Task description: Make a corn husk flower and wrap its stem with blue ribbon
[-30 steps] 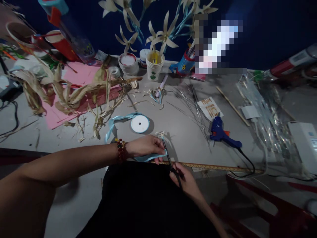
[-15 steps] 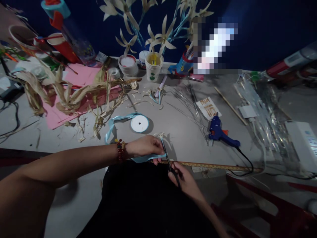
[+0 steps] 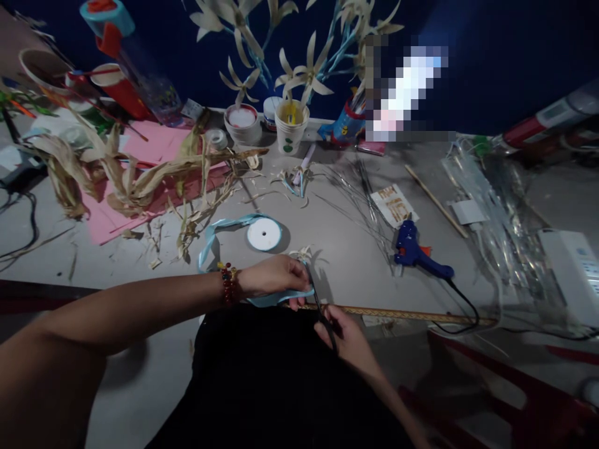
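My left hand (image 3: 281, 276), a beaded bracelet at its wrist, pinches a light blue ribbon (image 3: 276, 299) near the table's front edge. A small pale husk flower (image 3: 303, 252) sticks out just beyond those fingertips; its stem is hidden by the hand. In my right hand (image 3: 344, 330) are dark scissors (image 3: 327, 327), fingers through the handles. Their blades point away from me and reach the ribbon beside my left fingertips. Behind the left hand lies the white ribbon spool (image 3: 264, 234), with a loose blue length curving round to its left.
A blue glue gun (image 3: 414, 249) lies to the right, near thin wires (image 3: 369, 206) and a stick (image 3: 435, 199). Dried corn husks (image 3: 135, 181) cover pink paper (image 3: 100, 224) at left. Paper cups (image 3: 290, 131) with husk flowers stand at the back. Plastic packets (image 3: 505, 212) lie far right.
The scissor handles and my right fingers have shifted slightly to the left and closed a little. My left hand keeps its place on the ribbon.
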{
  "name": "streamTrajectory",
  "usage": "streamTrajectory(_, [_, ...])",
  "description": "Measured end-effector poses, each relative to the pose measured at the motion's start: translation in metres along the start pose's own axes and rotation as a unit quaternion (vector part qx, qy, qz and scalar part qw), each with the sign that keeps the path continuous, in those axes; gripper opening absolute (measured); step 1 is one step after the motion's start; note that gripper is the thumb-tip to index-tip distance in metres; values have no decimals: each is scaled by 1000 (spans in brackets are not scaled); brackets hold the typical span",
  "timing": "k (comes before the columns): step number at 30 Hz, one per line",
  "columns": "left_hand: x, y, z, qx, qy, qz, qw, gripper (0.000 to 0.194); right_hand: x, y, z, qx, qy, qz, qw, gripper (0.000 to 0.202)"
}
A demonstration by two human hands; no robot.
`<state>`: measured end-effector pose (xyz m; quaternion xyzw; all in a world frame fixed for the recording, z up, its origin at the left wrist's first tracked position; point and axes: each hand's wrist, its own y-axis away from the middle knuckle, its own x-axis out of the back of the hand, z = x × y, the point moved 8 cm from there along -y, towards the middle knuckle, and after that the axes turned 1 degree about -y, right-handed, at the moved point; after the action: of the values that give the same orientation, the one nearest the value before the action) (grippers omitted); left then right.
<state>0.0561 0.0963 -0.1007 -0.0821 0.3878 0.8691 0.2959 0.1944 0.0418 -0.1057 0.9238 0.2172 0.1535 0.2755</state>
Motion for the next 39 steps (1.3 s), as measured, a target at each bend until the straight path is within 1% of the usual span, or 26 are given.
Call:
streamTrajectory(2, [0, 1, 1, -9, 0, 1, 1000, 14, 3, 4, -3, 1, 1, -1, 1000, 34])
streamTrajectory(4, [-1, 5, 3, -29, -13, 2, 1000, 14, 14, 9, -6, 19, 25, 2, 999, 32])
streamTrajectory(6, [-4, 12, 7, -56, -44, -4, 997, 14, 36, 14, -10, 50, 93, 42, 994, 31])
streamTrajectory(7, [-5, 16, 9, -70, -64, -10, 995, 15, 51, 16, -12, 63, 142, 83, 984, 32])
streamTrajectory(8, [-7, 21, 13, -86, -83, -16, 993, 15, 66, 18, -14, 71, 197, 130, 969, 33])
streamTrajectory(10, [-4, 34, 23, -116, -124, -12, 985, 16, 90, 18, -21, 81, 306, 220, 923, 37])
streamTrajectory(11, [2, 41, 30, -133, -156, 14, 979, 16, 98, 17, -27, 88, 352, 254, 897, 38])
streamTrajectory(12, [12, 49, 41, -157, -203, 56, 965, 16, 102, 14, -33, 97, 392, 278, 872, 38])
streamTrajectory(13, [23, 59, 55, -190, -266, 111, 938, 17, 103, 10, -40, 106, 423, 294, 850, 36])
streamTrajectory(14, [34, 71, 71, -222, -337, 175, 898, 18, 102, 5, -46, 112, 450, 302, 833, 33])
streamTrajectory(16, [58, 101, 99, -275, -470, 311, 779, 19, 96, -6, -57, 110, 490, 298, 812, 29])
streamTrajectory(17, [68, 113, 107, -282, -519, 361, 722, 21, 93, -11, -62, 104, 506, 292, 805, 28])
streamTrajectory(18, [80, 124, 112, -279, -549, 398, 680, 23, 90, -16, -66, 97, 521, 285, 799, 27])
streamTrajectory(19, [92, 132, 113, -275, -567, 423, 651, 23, 88, -19, -70, 93, 535, 276, 793, 26])
streamTrajectory(20, [103, 138, 112, -268, -579, 439, 632, 24, 85, -22, -74, 92, 547, 267, 788, 24])
streamTrajectory(22, [120, 144, 104, -251, -618, 450, 594, 24, 83, -27, -79, 95, 561, 250, 783, 18])
streamTrajectory(24, [125, 150, 95, -260, -642, 473, 545, 24, 83, -32, -82, 91, 556, 231, 793, 16])
streamTrajectory(25, [124, 152, 91, -275, -641, 479, 533, 22, 84, -35, -82, 84, 546, 218, 804, 17])
streamTrajectory(27, [112, 151, 83, -314, -630, 466, 536, 20, 86, -39, -79, 69, 517, 191, 832, 17])
streamTrajectory(29, [96, 152, 78, -345, -611, 480, 527, 17, 88, -40, -78, 64, 485, 165, 856, 16])
streamTrajectory(30, [87, 151, 75, -365, -594, 482, 531, 15, 88, -39, -78, 67, 472, 154, 865, 17])
streamTrajectory(31, [79, 149, 73, -383, -574, 477, 545, 13, 88, -37, -79, 72, 461, 147, 872, 18])
streamTrajectory(33, [64, 139, 65, -419, -529, 439, 593, 10, 84, -31, -83, 95, 437, 145, 882, 18])
streamTrajectory(35, [53, 125, 56, -433, -483, 393, 652, 11, 74, -26, -89, 137, 412, 153, 888, 13])
streamTrajectory(37, [48, 107, 45, -414, -442, 354, 713, 12, 56, -24, -95, 191, 395, 156, 885, 10])
streamTrajectory(39, [44, 92, 34, -389, -413, 327, 755, 12, 37, -26, -97, 226, 401, 162, 873, 9])
